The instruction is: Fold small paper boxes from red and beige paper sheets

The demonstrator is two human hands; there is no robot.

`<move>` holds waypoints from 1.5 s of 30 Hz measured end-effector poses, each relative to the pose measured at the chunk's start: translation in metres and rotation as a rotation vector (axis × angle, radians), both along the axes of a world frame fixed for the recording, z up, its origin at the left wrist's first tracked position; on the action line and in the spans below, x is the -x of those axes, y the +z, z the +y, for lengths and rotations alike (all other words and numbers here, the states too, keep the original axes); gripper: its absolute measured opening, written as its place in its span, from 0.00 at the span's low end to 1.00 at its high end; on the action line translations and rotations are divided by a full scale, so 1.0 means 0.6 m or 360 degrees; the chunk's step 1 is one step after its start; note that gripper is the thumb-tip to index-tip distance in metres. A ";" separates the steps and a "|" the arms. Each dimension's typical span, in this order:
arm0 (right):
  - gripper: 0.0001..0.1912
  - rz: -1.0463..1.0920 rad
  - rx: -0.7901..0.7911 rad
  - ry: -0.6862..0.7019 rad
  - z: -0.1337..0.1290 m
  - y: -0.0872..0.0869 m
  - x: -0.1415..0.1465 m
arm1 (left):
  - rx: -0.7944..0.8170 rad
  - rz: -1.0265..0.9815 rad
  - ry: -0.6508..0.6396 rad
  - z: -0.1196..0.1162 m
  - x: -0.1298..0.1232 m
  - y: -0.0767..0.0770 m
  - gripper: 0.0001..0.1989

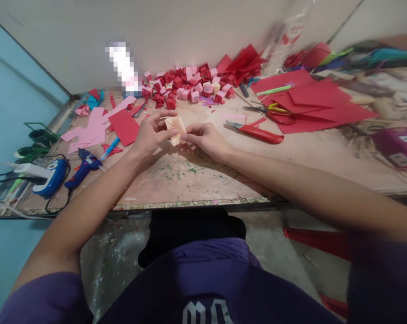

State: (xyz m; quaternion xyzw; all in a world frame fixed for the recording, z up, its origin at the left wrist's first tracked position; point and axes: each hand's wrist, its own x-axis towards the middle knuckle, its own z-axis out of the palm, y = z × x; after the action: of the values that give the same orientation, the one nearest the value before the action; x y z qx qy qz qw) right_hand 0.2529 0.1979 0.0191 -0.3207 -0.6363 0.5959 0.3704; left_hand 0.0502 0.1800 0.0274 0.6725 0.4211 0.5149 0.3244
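A small folded piece of cream paper [175, 128] is held just above the table, in front of my body. My left hand [155, 134] grips its left side, thumb across the front and fingers behind. At its lower right edge, my right hand [206, 138] pinches it between thumb and fingers. Some fingertips of both hands are hidden behind the paper. Beyond it lies a heap of small red and pink paper boxes [190, 84]. A red sheet of paper [124, 127] lies left of my left hand, and a red-handled knife [257, 132] lies right of my right hand.
A blue glue gun [85, 167] and a blue-white power strip [50, 178] with cords stand at the left. Pink paper strips [91, 128] lie behind them. Scissors [277, 112] rest on red paper sheets [324, 101] at the right. A clear bottle [286, 40] stands behind.
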 end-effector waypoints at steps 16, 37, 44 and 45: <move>0.19 0.0120 -0.0308 -0.0210 -0.004 -0.003 0.001 | 0.0039 0.0066 -0.0001 -0.020 -0.016 0.013 0.14; 0.08 -0.0068 -0.0686 -0.0359 -0.018 0.015 -0.005 | -0.0107 0.0416 0.0116 -0.026 -0.013 0.014 0.08; 0.06 -0.0079 -0.0786 -0.0402 -0.018 0.016 -0.007 | -0.0273 0.0563 0.0156 -0.025 -0.014 0.017 0.04; 0.06 -0.0089 -0.0780 -0.0404 -0.017 0.016 -0.006 | -0.0296 0.0591 0.0169 -0.026 -0.014 0.017 0.04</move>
State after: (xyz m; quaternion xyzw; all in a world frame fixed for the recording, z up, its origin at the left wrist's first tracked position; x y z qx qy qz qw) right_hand 0.2567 0.1878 0.0288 -0.3151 -0.7261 0.3639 0.4910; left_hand 0.0585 0.1646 0.0377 0.7597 0.4593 0.4351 0.1502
